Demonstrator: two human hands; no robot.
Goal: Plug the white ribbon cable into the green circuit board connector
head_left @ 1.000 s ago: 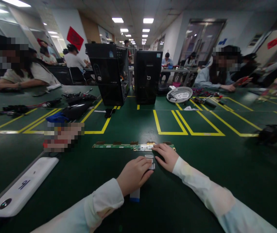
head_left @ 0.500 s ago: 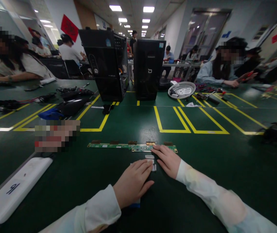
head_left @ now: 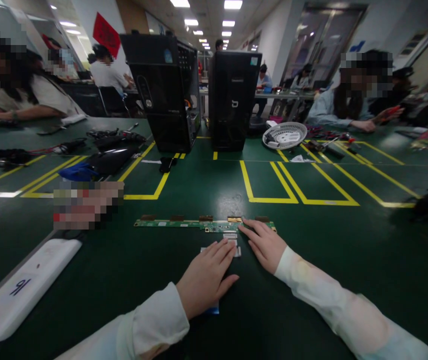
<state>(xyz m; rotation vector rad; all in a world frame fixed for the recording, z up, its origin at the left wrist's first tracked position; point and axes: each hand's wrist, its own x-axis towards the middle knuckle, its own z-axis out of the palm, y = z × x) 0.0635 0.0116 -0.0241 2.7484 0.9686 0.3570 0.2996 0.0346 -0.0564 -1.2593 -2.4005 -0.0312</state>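
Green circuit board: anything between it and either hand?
For the left hand, yes: the end of a white flat cable lies between its fingertips and the near edge of the green circuit board. For the right hand, nothing visible; its fingertips are at the board's right part.

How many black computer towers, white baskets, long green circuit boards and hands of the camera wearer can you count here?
Black computer towers: 2
White basket: 1
Long green circuit board: 1
Wearer's left hand and right hand: 2
Total: 6
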